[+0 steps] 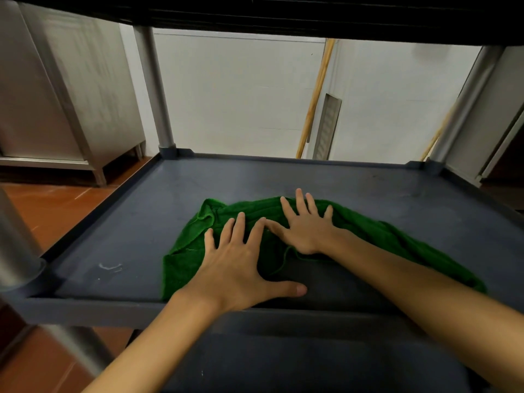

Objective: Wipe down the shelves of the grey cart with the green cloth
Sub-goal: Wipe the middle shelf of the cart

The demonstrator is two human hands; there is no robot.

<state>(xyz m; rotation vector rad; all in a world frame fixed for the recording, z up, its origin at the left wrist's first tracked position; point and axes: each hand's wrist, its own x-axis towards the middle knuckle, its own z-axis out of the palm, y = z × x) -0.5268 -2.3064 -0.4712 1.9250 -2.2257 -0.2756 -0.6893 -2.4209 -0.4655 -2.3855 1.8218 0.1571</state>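
Head camera: your left hand [238, 265] and right hand [309, 231] press flat on the green cloth [184, 265], fingers spread, each grip fully open and holding nothing. The cloth lies crumpled on a shelf [136, 222] of the grey cart [154, 89], toward its near edge. Beyond the far rim, a wooden handle [314, 97] leans against the white wall [241, 95].
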